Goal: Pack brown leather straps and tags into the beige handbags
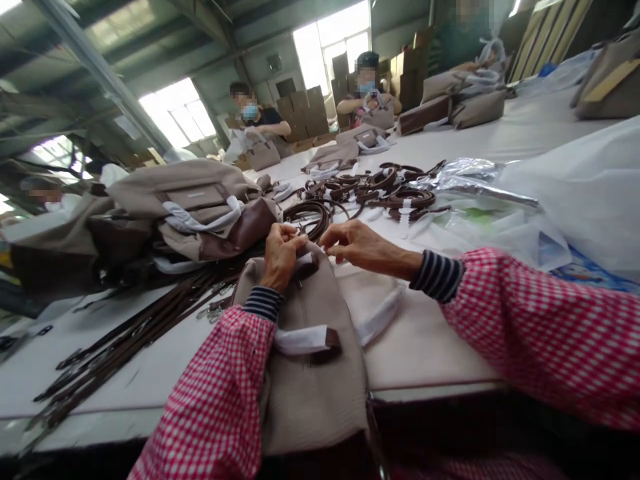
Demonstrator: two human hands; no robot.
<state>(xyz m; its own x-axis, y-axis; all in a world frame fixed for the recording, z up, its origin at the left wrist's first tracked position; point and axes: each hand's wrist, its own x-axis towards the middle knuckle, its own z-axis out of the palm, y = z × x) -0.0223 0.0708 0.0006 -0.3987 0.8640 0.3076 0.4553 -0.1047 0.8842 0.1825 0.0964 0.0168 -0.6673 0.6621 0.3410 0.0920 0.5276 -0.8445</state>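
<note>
A taupe handbag (pixel 325 400) with dark brown trim lies lengthwise in front of me, its zipper facing up. Its handles are wrapped in white paper (pixel 303 340). My left hand (pixel 281 259) is at the bag's far end, fingers closed in a pinch; what they grip is too small to make out. Just right of it, over the same end, my right hand (pixel 357 245) has loosely curled fingers, somewhat apart, and nothing visible in them. Coiled brown straps (pixel 313 217) lie just beyond both hands.
More handbags (pixel 195 193) are piled at left, above long brown straps with metal clips (pixel 125 333). Strap coils (pixel 395 190) cover the table's middle. Clear plastic (pixel 575 193) and silvery wrapping (pixel 470 175) lie at right. Several people work across the white table (pixel 425 353).
</note>
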